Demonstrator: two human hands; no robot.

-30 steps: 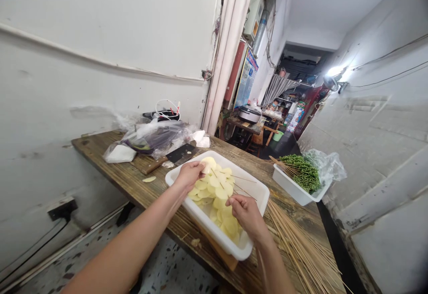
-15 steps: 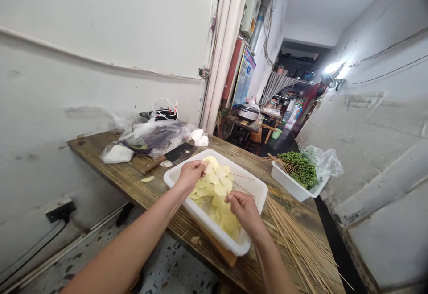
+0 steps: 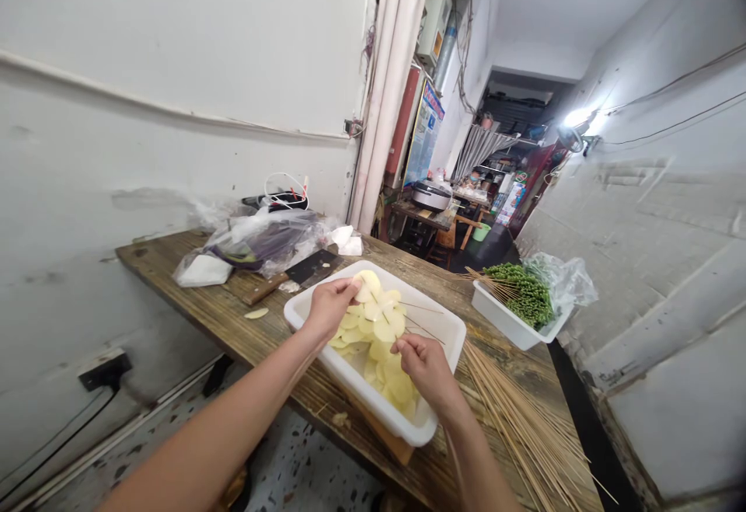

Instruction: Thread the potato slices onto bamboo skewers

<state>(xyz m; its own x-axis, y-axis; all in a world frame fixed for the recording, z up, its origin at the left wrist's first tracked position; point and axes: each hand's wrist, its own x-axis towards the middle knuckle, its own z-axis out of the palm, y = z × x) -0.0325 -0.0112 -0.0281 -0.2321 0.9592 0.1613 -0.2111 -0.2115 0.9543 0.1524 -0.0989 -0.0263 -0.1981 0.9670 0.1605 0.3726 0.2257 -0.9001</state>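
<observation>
A white tray [image 3: 413, 428] on the wooden table holds thin pale yellow slices [image 3: 396, 380] and a few skewers [image 3: 424, 308]. Above its left side, my left hand [image 3: 333, 304] pinches a round slice [image 3: 368, 285] between thumb and fingers. Several slices hang together between my hands, with a dark thin stick partly showing among them. My right hand [image 3: 420, 357] is closed over the tray's right part, its fingertips at the lower end of that group; what they pinch is too small to make out clearly.
Bare skewers [image 3: 524, 426] lie on the table [image 3: 245, 345] at the right. Behind them stands a white container [image 3: 507, 324] of green skewered food [image 3: 528, 294]. A cleaver [image 3: 291, 275], plastic bags [image 3: 262, 240] and a loose slice [image 3: 256, 313] are at the left.
</observation>
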